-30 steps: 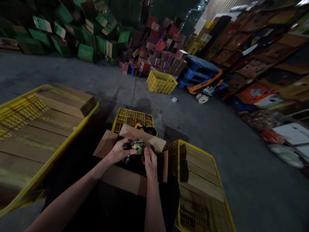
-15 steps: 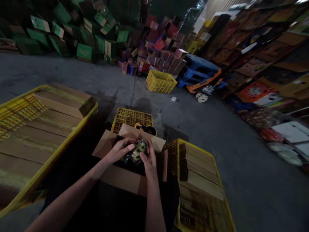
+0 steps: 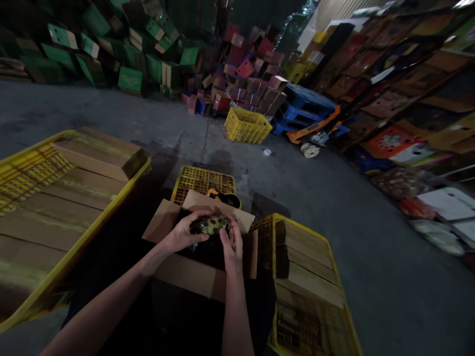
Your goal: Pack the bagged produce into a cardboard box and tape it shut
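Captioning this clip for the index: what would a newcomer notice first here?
The left hand and right hand together hold a spotted yellow-green item over an open cardboard box at bottom centre. Yellow crates of flat brown cardboard flank it, the left crate and the right crate. At the back, heaps of green cartons and red cartons tumble onto the grey floor.
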Demonstrator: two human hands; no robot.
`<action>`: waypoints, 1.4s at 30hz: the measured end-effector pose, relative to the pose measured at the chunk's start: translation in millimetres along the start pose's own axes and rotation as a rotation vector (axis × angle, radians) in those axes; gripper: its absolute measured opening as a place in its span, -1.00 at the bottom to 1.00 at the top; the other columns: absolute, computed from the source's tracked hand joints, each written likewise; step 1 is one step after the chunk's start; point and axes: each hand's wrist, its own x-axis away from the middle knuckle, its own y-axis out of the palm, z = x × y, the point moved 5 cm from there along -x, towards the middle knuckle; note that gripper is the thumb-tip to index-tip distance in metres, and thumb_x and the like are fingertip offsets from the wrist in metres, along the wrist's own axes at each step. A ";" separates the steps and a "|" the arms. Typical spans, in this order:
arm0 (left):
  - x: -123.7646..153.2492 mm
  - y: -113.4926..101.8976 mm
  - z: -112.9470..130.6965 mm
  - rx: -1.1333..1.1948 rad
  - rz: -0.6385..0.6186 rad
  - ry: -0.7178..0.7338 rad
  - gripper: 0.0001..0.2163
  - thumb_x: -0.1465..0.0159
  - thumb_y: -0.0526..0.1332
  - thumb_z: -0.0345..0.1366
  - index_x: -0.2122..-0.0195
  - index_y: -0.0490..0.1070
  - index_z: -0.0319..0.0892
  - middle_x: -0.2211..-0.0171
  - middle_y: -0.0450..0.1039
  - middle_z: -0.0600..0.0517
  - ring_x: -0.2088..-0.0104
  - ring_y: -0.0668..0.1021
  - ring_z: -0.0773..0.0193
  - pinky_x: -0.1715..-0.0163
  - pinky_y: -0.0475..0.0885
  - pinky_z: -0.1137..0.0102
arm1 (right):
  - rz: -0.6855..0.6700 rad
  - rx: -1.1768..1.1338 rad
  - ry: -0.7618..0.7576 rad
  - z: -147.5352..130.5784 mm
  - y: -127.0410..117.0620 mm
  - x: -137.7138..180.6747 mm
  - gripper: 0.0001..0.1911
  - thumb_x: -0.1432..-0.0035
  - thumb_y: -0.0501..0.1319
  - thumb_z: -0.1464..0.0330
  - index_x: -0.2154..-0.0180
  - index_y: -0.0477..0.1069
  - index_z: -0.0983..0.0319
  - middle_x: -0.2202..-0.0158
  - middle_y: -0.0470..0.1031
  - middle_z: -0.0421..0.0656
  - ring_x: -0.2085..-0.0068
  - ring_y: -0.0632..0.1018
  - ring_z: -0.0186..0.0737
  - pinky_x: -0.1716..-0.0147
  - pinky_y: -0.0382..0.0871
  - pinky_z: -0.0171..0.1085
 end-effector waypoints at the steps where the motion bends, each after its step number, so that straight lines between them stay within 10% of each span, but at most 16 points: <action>1: 0.0 -0.7 0.9 -0.009 0.004 0.017 -0.43 -0.16 0.47 -0.31 -0.20 0.39 -0.13 -0.15 0.47 -0.14 -0.14 0.52 0.02 -0.17 0.41 0.17 | -0.020 0.022 -0.002 -2.2 1.0 -0.1 -0.46 -0.24 0.32 0.18 -0.22 0.37 0.11 -0.25 0.43 -0.08 -0.27 0.42 -0.01 -0.26 0.33 -0.02; 15: -0.4 0.1 -7.3 0.090 0.022 -0.126 -0.45 -0.10 0.51 -0.20 -0.08 0.44 -0.20 -0.04 0.54 -0.12 -0.05 0.57 0.03 -0.10 0.44 0.19 | -0.040 -0.113 0.181 10.1 -0.7 2.9 -0.56 -0.17 0.36 0.06 0.00 0.50 0.14 0.03 0.60 -0.11 0.07 0.61 -0.05 0.18 0.60 -0.14; 23: -2.8 -12.6 1.7 -0.084 0.201 -0.133 -0.53 -0.23 0.35 0.04 -0.04 0.50 -0.18 -0.03 0.56 -0.11 -0.09 0.55 -0.03 -0.09 0.44 0.20 | 0.299 0.577 -0.014 7.4 -32.0 -6.9 -0.62 -0.36 0.07 0.15 0.07 0.55 0.21 0.09 0.62 0.00 0.02 0.57 0.03 -0.09 0.39 -0.03; 27: -5.7 -8.7 -1.4 -0.104 0.140 -0.141 -0.54 -0.28 0.29 0.09 0.02 0.53 -0.20 0.02 0.60 -0.13 -0.03 0.59 -0.01 -0.04 0.47 0.22 | 0.119 0.952 0.078 28.8 -36.1 -2.6 -0.70 -0.21 0.12 0.43 0.09 0.56 0.21 0.10 0.59 0.05 0.08 0.59 0.04 0.04 0.42 -0.11; 32: -5.0 -4.6 -6.9 0.045 0.086 -0.207 -0.49 -0.31 0.24 0.13 0.01 0.50 -0.26 0.20 0.65 -0.14 0.16 0.67 0.05 0.08 0.52 0.22 | -0.154 1.204 0.274 47.1 -28.9 5.7 -0.30 -0.03 0.22 0.56 -0.25 0.33 0.24 0.12 0.63 0.10 0.11 0.63 0.10 0.12 0.42 -0.13; 42: -5.6 -2.4 -15.0 0.109 0.086 -0.184 -0.52 -0.21 0.38 0.06 0.03 0.54 -0.23 0.20 0.64 -0.09 0.19 0.66 0.12 0.08 0.54 0.24 | -0.279 1.309 0.364 30.7 -17.8 6.9 -0.32 -0.04 0.16 0.60 -0.22 0.33 0.19 -0.07 0.46 0.11 0.07 0.62 0.08 0.14 0.42 -0.12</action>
